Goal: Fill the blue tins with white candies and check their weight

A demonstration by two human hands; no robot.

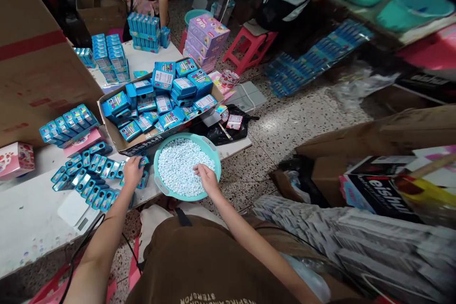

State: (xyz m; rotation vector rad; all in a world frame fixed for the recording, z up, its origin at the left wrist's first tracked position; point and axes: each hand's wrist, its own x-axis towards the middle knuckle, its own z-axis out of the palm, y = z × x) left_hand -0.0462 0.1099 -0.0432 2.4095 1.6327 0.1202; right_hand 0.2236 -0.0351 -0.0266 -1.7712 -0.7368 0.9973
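Note:
My left hand (133,172) is closed at the table's edge, its fingertips on a small blue box (143,161). Around it stand rows of small open-topped blue boxes (93,194); a few near the hand show white inside. A turquoise basin (217,154) full of small pale-blue and white candies (178,164) sits in front of me, partly past the table edge. Over the candies at its right side is my right hand (207,179), fingers curled together; whatever they pinch is too small to make out.
Behind the basin a carton (117,140) is heaped with closed blue boxes. A white scale (76,211) lies at the front left of the table (24,218). Stacked blue boxes (111,57) and purple boxes (206,35) stand farther back. Two people are beyond, one beside a red stool (245,50).

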